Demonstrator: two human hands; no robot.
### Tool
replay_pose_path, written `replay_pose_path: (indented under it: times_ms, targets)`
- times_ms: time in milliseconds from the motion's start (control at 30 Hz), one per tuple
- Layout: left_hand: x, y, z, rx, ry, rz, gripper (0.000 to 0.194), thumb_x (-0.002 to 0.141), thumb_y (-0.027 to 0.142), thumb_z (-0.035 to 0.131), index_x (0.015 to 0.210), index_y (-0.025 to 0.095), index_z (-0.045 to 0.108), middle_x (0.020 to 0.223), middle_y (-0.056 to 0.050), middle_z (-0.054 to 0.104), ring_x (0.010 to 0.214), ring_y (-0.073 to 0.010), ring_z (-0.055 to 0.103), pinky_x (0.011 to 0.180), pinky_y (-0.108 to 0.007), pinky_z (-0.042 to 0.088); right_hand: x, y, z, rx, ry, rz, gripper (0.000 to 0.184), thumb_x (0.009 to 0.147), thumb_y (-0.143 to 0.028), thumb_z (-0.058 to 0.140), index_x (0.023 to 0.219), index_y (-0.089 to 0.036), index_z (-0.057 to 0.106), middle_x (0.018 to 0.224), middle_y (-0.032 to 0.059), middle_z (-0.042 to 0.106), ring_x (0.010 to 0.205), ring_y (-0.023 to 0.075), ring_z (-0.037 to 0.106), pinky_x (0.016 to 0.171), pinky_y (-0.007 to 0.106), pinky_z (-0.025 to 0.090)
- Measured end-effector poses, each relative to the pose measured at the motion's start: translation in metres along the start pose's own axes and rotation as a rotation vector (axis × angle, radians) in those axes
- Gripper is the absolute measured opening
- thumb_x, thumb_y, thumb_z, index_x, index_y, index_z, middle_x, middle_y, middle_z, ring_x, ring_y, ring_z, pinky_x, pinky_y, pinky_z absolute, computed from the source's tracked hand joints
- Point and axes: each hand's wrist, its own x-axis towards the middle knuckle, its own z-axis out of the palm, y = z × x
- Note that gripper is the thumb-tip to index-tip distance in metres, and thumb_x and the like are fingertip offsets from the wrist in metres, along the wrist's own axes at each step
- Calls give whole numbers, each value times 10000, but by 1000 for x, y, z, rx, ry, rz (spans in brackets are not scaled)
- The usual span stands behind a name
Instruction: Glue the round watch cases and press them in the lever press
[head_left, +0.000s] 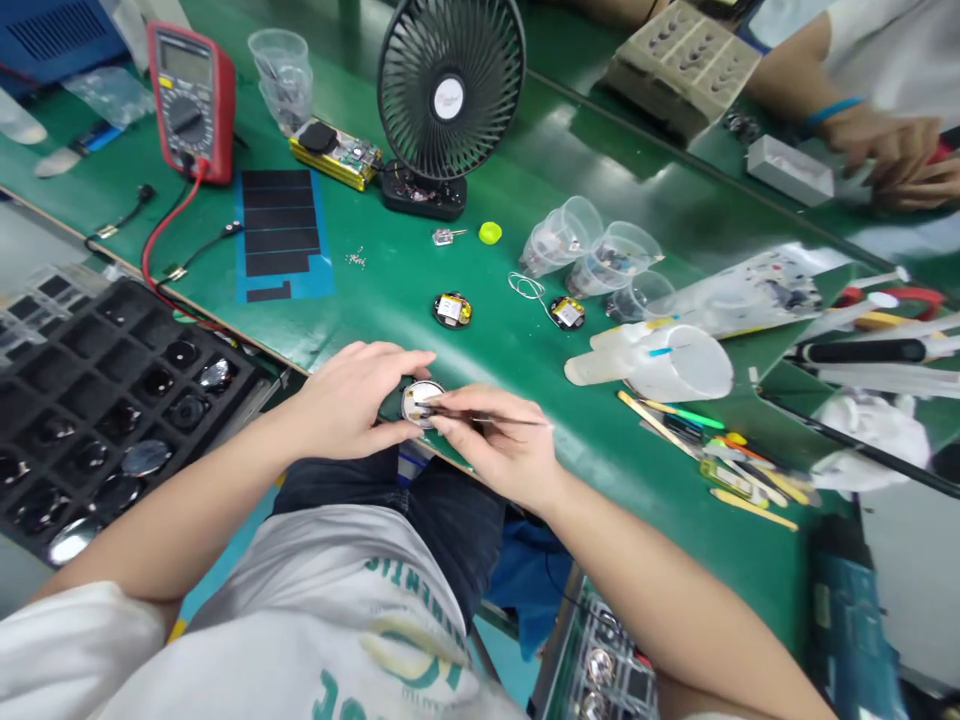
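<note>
Green workbench matting [517,330] stretches ahead of us. At its edge, our left hand [352,400] clasps a round electronic module [420,403], with thumb and fingers closed around its rim. Our right hand [495,445] pinches slim tweezers [487,419], their tips reaching onto the module's pale face, which sits between both hands.

Round module [421,403] was at near edge of worktop [517,370]; multimeter [191,105] far left, desk fan [448,90] far centre, cups [592,255] right of fan; compartment tray [112,390] off left edge.
</note>
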Motion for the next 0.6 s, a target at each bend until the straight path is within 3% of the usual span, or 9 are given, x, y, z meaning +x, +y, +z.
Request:
replay_pose_path:
  times_ms: [167, 600]
  targets:
    - [1, 0, 0, -10, -10, 2, 651, 979, 440, 705, 1539, 236, 442, 1388, -103, 730, 1271, -318, 670, 1007, -453, 490, -8, 1, -1, 21, -104, -20, 95, 969, -147, 790, 1031, -209, 753, 1031, 70, 842, 962, 187, 831, 861, 293, 689]
    - [3, 3, -3, 24, -48, -21, 608, 979, 409, 667, 1514, 209, 458, 1380, -88, 740, 1304, -302, 652, 1021, -436, 489, -5, 4, -3, -19, -173, -114, 176, 972, -75, 752, 1069, -216, 709, 1016, 68, 835, 965, 197, 823, 846, 310, 675]
